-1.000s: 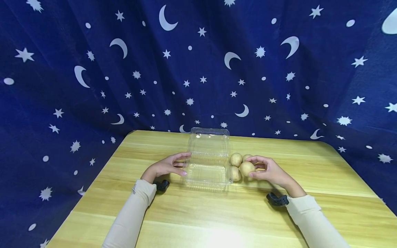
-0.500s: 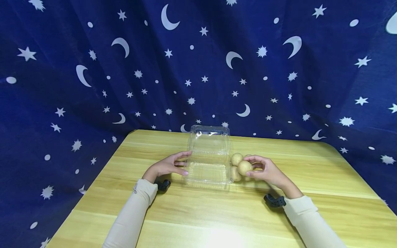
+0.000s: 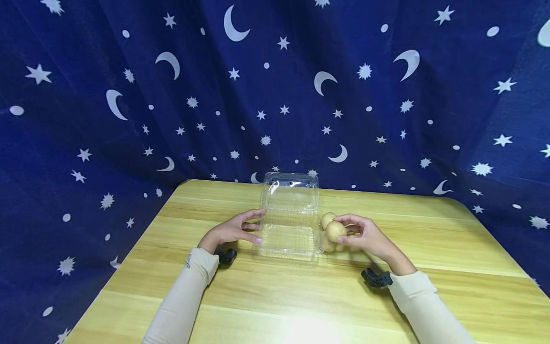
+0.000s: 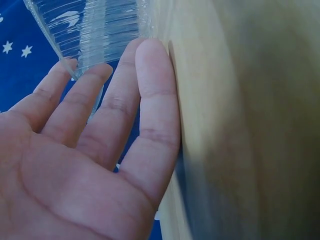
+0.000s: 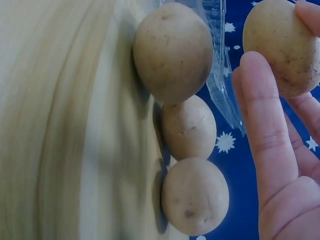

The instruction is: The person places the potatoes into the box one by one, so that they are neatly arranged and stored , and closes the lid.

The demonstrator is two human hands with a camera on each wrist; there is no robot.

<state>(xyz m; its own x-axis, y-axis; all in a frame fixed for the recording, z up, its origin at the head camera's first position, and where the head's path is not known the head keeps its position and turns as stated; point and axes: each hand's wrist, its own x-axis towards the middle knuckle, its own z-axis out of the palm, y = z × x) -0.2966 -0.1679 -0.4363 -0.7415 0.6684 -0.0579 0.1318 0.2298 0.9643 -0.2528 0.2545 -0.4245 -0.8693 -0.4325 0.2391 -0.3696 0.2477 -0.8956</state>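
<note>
A clear plastic clamshell box (image 3: 289, 239) stands with its lid raised on the wooden table, and nothing shows inside it. At its left side my left hand (image 3: 238, 228) touches the wall with nearly straight fingertips, also visible on the ribbed plastic in the left wrist view. My right hand (image 3: 363, 234) pinches a potato (image 3: 335, 231) between thumb and fingers, raised above the table just right of the box. Three more potatoes, such as the large potato (image 5: 173, 52), rest on the table in the right wrist view. In the head view the hand and held potato partly hide them.
The light wooden table (image 3: 275, 296) ends at the back against a dark blue curtain (image 3: 266, 95) with moons and stars. Black straps (image 3: 376, 278) sit at both wrists.
My right hand has moved slightly left with the potato, closer to the box. My left hand stays at the box's left side. The lid stands a little more upright.
</note>
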